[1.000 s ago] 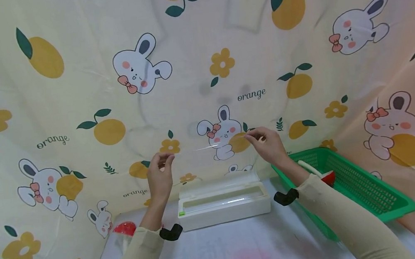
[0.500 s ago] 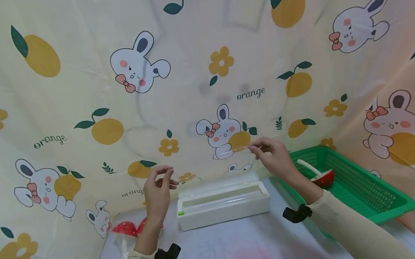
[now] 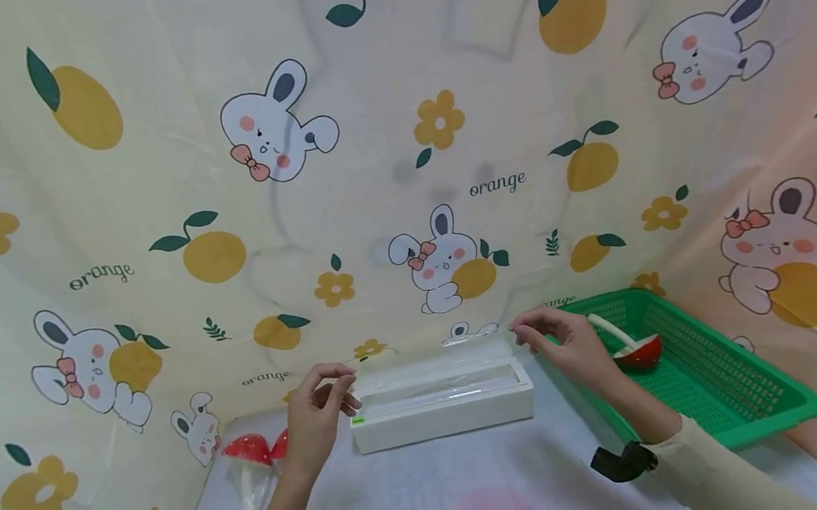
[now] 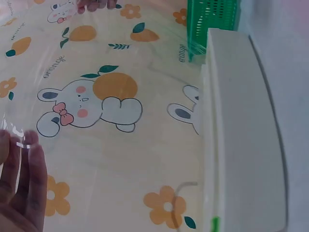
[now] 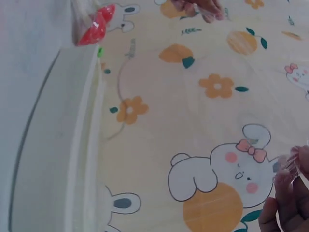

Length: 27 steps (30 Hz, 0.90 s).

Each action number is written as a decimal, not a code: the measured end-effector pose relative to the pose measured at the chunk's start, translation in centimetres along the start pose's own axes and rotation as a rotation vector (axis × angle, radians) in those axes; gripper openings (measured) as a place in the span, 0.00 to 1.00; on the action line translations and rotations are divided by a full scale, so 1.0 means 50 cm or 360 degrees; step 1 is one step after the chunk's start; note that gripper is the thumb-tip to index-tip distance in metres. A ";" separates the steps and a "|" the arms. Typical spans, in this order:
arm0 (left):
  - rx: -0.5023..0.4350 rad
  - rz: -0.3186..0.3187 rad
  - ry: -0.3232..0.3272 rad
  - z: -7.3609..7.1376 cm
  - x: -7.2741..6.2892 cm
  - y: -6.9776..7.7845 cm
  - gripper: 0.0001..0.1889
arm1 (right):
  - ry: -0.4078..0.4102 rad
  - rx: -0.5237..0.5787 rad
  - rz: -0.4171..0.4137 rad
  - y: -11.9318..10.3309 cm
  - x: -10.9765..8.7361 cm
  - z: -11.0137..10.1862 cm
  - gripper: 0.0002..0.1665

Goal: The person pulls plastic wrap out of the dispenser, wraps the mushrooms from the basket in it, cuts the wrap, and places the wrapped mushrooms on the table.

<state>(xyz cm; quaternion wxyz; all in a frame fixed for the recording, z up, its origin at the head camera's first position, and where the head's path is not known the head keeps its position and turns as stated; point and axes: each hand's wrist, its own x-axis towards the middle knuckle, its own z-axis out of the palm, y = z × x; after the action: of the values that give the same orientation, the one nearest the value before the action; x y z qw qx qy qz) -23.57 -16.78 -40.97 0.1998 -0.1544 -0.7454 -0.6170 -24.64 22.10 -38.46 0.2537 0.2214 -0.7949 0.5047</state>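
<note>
A sheet of clear cling film (image 4: 18, 139) is stretched between the two hands, hard to make out against the printed cloth. The left hand (image 3: 318, 411) pinches one corner, above the left end of a white cling film dispenser (image 3: 443, 424). At the other side the right hand (image 3: 571, 348) pinches the film's opposite corner, where it bunches up at the fingertips in the right wrist view. The dispenser stands on the table with its clear lid (image 3: 455, 355) raised and a small green piece (image 3: 357, 419) at its left front edge.
A green basket (image 3: 778, 415) stands at the right, holding a toy mushroom (image 3: 640, 353) with a red cap and white stem. More red-capped mushrooms (image 3: 247, 449) in clear wrapping lie at the left, partly behind the left forearm. Printed cloth (image 3: 371, 168) hangs behind the table.
Both hands have come down from in front of the cloth to just above the dispenser, and moved slightly apart, carrying the cling film. The dispenser and basket have stayed put.
</note>
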 end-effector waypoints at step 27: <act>0.0072 -0.0430 -0.0915 -0.047 -0.151 -0.099 0.09 | -0.0812 0.0345 0.0148 0.090 -0.224 -0.018 0.09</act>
<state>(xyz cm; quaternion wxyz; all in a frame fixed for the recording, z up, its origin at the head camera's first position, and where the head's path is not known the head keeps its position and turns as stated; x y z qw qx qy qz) -19.08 -19.91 -48.51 -0.0994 -0.2176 -0.7986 -0.5522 -18.57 25.75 -48.29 -0.0033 0.3303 -0.7838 0.5259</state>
